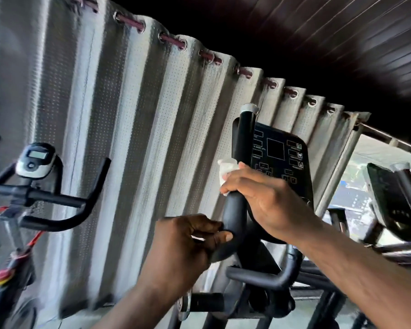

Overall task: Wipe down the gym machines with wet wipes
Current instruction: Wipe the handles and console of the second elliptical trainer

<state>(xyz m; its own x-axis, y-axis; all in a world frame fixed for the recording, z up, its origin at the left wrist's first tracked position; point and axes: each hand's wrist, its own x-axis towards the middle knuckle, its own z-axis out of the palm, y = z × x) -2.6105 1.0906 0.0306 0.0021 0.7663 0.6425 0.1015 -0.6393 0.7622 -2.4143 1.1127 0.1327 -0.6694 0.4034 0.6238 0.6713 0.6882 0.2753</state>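
Observation:
A black upright handlebar (235, 210) of an elliptical machine rises at centre, ending in a white cap. My right hand (259, 195) wraps a white wet wipe (227, 170) around the bar about halfway up. Lower down, my left hand (188, 243) grips the same bar where it curves. Behind the bar sits the machine's black console (280, 153) with a dark screen and buttons.
An exercise bike with black handlebars (57, 200) and a small grey display (36, 160) stands at the left. A silver pleated curtain (133, 115) hangs behind both machines. Another machine's console (389, 193) is at the right, by a bright window.

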